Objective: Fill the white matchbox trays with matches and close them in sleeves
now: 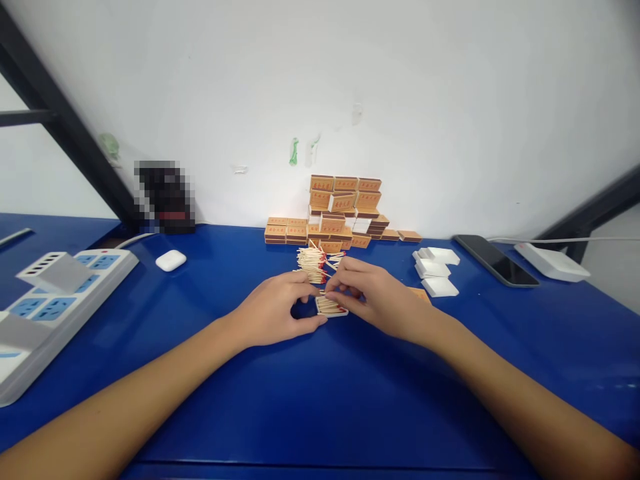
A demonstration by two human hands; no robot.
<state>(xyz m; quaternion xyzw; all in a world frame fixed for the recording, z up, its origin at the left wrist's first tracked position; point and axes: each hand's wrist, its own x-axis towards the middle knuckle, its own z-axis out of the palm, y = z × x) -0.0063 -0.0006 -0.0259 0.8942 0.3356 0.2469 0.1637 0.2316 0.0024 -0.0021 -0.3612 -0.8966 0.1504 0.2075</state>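
Forearms point(165, 383) cross a blue table point(300, 413). Left hand point(275, 307) grips a matchbox tray point(334, 315) between thumb and fingers; right hand point(383, 293), fingertips nearly together above it, contents indeterminable. Beyond: loose matches point(311, 265), then stacked matchboxes point(296, 232).

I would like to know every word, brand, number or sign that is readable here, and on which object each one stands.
"安全火柴", in red on the tilted matchbox: probable reading, slightly blurred.
Other matchboxes: red characters, too small to read surely.
Dark object at left: pixelated, unreadable.
Power strip and phone: no readable text.
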